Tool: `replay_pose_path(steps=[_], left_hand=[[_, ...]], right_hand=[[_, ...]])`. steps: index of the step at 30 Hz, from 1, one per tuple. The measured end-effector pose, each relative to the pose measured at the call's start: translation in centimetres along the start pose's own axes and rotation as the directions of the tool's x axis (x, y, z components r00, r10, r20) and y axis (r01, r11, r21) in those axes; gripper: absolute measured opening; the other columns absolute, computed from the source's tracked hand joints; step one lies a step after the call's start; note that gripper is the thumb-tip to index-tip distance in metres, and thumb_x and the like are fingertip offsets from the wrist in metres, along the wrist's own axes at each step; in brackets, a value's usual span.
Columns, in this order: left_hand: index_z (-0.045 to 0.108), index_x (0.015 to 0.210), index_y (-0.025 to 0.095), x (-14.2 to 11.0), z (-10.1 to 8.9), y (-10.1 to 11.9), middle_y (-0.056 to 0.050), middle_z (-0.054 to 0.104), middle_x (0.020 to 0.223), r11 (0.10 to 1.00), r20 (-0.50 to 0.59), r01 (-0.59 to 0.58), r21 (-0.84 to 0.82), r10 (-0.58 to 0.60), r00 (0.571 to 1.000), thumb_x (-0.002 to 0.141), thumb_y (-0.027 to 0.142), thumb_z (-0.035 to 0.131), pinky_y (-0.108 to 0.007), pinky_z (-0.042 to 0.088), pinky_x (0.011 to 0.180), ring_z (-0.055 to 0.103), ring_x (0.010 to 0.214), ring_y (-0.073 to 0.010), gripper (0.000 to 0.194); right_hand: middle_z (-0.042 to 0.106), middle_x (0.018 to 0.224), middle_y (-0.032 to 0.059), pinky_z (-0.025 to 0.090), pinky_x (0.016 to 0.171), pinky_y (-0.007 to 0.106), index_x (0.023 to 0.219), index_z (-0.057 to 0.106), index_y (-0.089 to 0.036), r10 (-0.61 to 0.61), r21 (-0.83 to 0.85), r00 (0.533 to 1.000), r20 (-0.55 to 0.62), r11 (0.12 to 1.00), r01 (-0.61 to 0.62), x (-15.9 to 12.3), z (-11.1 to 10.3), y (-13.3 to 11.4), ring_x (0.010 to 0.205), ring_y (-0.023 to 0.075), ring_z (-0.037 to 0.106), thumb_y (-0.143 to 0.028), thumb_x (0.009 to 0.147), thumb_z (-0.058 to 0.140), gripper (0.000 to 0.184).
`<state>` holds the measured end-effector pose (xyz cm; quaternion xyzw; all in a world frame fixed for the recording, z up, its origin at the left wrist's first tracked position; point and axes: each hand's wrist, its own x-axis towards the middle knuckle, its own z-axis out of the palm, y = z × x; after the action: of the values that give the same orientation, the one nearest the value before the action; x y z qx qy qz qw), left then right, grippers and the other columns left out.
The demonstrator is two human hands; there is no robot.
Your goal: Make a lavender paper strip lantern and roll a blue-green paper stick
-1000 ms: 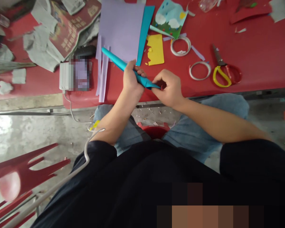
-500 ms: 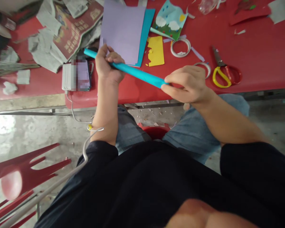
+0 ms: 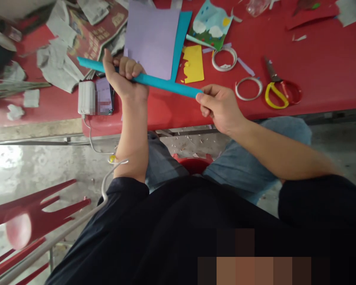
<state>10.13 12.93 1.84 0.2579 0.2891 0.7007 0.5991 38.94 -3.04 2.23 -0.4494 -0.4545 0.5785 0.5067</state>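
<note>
A long rolled tube of teal paper (image 3: 163, 83) is held level above the near edge of the red table (image 3: 314, 63). My left hand (image 3: 123, 77) is wrapped round the tube near its left end. My right hand (image 3: 219, 107) pinches the tube's right tip with thumb and fingers. Behind the tube lie a lilac paper sheet (image 3: 152, 35) on top of a teal sheet (image 3: 182, 33).
A yellow cut paper piece (image 3: 194, 63), two tape rings (image 3: 225, 59), a paper collage (image 3: 212, 25) and yellow-and-red scissors (image 3: 280, 91) lie to the right. Newspapers (image 3: 83, 35) and a white power bank with a phone (image 3: 96, 97) sit on the left. A red chair (image 3: 32, 221) stands at lower left.
The tube has been drawn out longer and shifted left. My left hand slid left and up along it. My right hand stays on the right tip.
</note>
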Motion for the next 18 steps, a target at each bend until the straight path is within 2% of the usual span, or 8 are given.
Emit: replay_pose_path(steps=[2,4,8,11,13,15,16,18], left_hand=[[0.025,0.077,0.029,0.1,0.1,-1.0,-0.002,-0.006,0.068,1.000,-0.006,0.017,0.014,-0.017,1.000,0.079,0.094,-0.016,-0.029,0.022,0.049,0.010,0.059,-0.0196,0.077],[0.024,0.077,0.029,-0.2,0.8,-1.5,-0.002,-0.008,0.070,0.998,-0.044,0.054,-0.013,-0.054,0.998,0.080,0.094,-0.016,-0.026,0.023,0.050,0.009,0.058,-0.0189,0.076],[0.014,0.076,0.028,-0.6,2.0,-1.3,-0.002,-0.011,0.072,0.987,-0.167,0.133,-0.086,-0.146,0.975,0.078,0.091,-0.024,-0.022,0.015,0.053,0.004,0.059,-0.0193,0.074],[0.007,0.076,0.028,-0.4,1.9,-0.6,-0.003,-0.012,0.074,0.987,-0.122,0.159,-0.032,-0.162,0.979,0.075,0.088,-0.032,-0.027,-0.002,0.057,0.002,0.060,-0.0204,0.072],[0.003,0.077,0.028,-0.5,1.8,-0.1,-0.004,-0.011,0.075,0.987,-0.062,0.155,0.032,-0.153,0.986,0.073,0.085,-0.036,-0.033,-0.012,0.063,0.002,0.060,-0.0209,0.070],[-0.003,0.079,0.028,-0.9,2.0,0.4,-0.006,-0.012,0.076,0.986,-0.032,0.150,0.070,-0.148,0.988,0.073,0.082,-0.039,-0.037,-0.017,0.070,0.002,0.059,-0.0211,0.065],[-0.005,0.080,0.028,-1.2,2.2,0.6,-0.006,-0.013,0.077,0.987,-0.051,0.147,0.068,-0.144,0.988,0.074,0.080,-0.040,-0.037,-0.018,0.073,0.002,0.057,-0.0208,0.063],[-0.007,0.081,0.029,-1.9,2.7,1.0,-0.007,-0.014,0.078,0.990,-0.058,0.140,0.022,-0.139,0.989,0.084,0.078,-0.036,-0.033,-0.019,0.078,0.006,0.051,-0.0181,0.057]], right_hand=[[0.048,0.062,-0.0057,0.036,0.049,0.028,0.084,0.067,-0.027,-0.001,0.029,0.999,-0.038,1.000,0.002,0.0,0.2,0.6,0.053,0.0111,0.040,-0.060,0.080,0.095,0.044],[0.051,0.065,-0.0052,0.037,0.050,0.028,0.084,0.068,-0.027,-0.053,-0.001,0.994,-0.091,0.999,0.053,0.0,0.2,0.9,0.055,0.0108,0.040,-0.057,0.081,0.094,0.040],[0.058,0.072,-0.0017,0.047,0.059,0.033,0.082,0.070,-0.027,-0.294,-0.246,0.950,-0.102,0.933,0.263,-0.3,-0.1,0.2,0.063,0.0142,0.050,-0.055,0.088,0.088,0.033],[0.061,0.071,-0.0001,0.050,0.062,0.036,0.080,0.070,-0.028,-0.492,-0.424,0.870,0.022,0.784,0.454,-0.8,-0.7,-1.0,0.065,0.0166,0.054,-0.050,0.093,0.082,0.028],[0.062,0.069,-0.0010,0.048,0.059,0.036,0.080,0.071,-0.028,-0.625,-0.457,0.770,0.126,0.653,0.605,-1.0,-1.1,-1.5,0.062,0.0163,0.055,-0.041,0.095,0.079,0.021],[0.062,0.069,-0.0022,0.047,0.057,0.036,0.082,0.071,-0.028,-0.699,-0.448,0.690,0.187,0.565,0.693,-1.2,-1.4,-1.9,0.060,0.0159,0.055,-0.033,0.094,0.078,0.015],[0.062,0.069,-0.0024,0.046,0.057,0.036,0.083,0.072,-0.028,-0.711,-0.446,0.677,0.190,0.551,0.705,-1.2,-1.5,-1.9,0.060,0.0159,0.056,-0.031,0.094,0.078,0.013],[0.063,0.069,-0.0020,0.046,0.057,0.037,0.083,0.071,-0.028,-0.693,-0.466,0.699,0.178,0.566,0.680,-1.3,-1.4,-1.8,0.060,0.0164,0.056,-0.030,0.094,0.077,0.013]])
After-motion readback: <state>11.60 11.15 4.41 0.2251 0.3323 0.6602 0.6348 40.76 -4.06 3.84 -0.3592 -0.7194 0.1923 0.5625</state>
